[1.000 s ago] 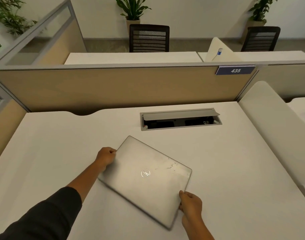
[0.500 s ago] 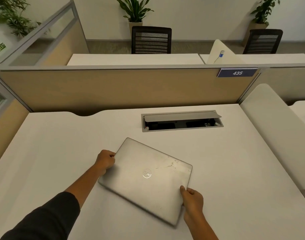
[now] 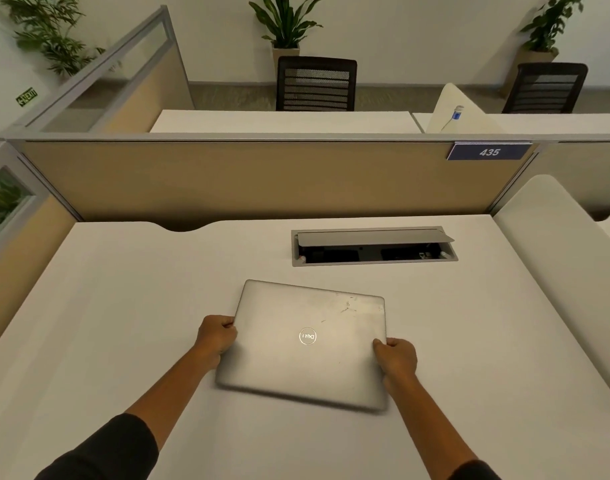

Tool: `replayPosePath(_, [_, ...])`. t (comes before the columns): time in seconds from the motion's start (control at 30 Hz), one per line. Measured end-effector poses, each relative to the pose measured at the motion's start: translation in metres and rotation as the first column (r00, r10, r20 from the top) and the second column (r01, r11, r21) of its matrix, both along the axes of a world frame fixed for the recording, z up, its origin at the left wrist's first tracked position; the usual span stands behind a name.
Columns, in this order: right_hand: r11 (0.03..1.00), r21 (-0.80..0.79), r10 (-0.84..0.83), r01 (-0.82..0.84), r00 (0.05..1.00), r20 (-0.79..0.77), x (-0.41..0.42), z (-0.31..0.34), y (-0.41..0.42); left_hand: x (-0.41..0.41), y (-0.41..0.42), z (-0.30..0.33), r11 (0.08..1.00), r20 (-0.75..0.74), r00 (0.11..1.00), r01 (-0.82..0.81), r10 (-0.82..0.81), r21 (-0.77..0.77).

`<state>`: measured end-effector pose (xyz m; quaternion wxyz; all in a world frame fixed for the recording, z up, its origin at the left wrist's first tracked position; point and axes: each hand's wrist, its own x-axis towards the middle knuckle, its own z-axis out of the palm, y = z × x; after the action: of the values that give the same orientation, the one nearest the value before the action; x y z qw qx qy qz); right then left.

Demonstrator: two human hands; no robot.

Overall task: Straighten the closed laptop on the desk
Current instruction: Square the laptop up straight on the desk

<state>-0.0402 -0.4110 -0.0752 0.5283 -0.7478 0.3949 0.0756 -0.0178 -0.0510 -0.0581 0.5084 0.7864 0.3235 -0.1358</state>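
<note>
In the lower middle of the frame, the left edge of the closed silver laptop [image 3: 310, 344] is held by the left hand [image 3: 216, 337], fingers curled tight. The laptop is laid flat on the white desk [image 3: 123, 306], slightly crooked. Its right edge is gripped by the right hand [image 3: 397, 358], fingers curled too.

Soft, dim, warm indoor light falls evenly from overhead, with no hard shadows. A faint sheen lies on the laptop [image 3: 310, 344] lid, whose near edge at the lower centre smears with motion blur. Wide-angle distortion bows the partition [image 3: 227, 178] and desk [image 3: 123, 306] edges toward the frame corners
</note>
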Motion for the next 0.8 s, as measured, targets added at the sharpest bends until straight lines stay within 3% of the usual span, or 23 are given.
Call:
replayPosePath(0.33, [0.986, -0.084, 0.143, -0.144, 0.99, -0.019, 0.048, 0.01, -0.016, -0.007, -0.017, -0.004, 0.999, 0.036, 0.999, -0.012, 0.014, -0.045])
replayPosePath(0.8, [0.977, -0.117, 0.177, -0.177, 0.984, -0.013, 0.068, 0.01, -0.019, 0.004, -0.024, -0.002, 0.999, 0.021, 0.999, -0.045, 0.045, -0.014])
